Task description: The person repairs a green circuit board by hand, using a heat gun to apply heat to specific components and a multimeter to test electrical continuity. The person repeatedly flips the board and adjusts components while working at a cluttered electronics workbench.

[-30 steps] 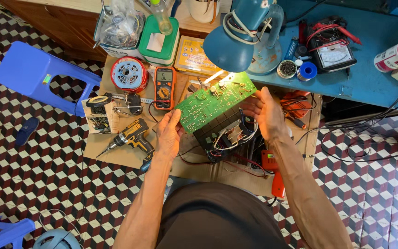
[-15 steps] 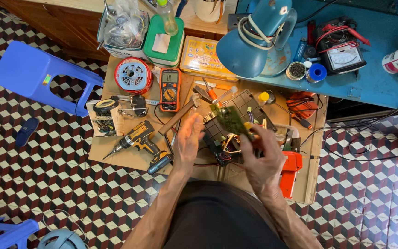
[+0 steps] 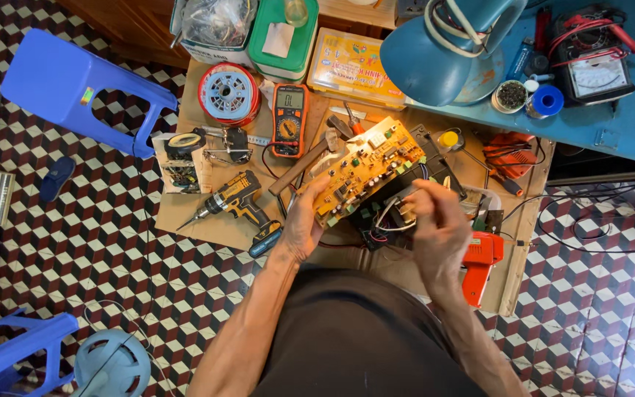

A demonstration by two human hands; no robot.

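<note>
In the centre of the frame the left hand (image 3: 304,224) holds a circuit board (image 3: 365,170) by its lower left edge; its fingers are closed on that edge. The board now shows its yellow-orange side with many small parts, and it lies tilted from lower left to upper right. Half a second ago it stood more on edge and looked narrow, and one second ago its green side was up. The right hand (image 3: 439,220) is now lifted to the right of the board, just beside its lower right end, above a bundle of wires (image 3: 391,217). Its fingers are curled, but it is blurred, so I cannot tell if they grip something. Earlier this hand was lower, nearer to the body.

On the tabletop (image 3: 207,220), left of the board, lie a drill (image 3: 235,198) and a multimeter (image 3: 289,119). An orange tool (image 3: 481,261) lies right of the right hand. A blue lamp (image 3: 446,44) stands in the upper right.
</note>
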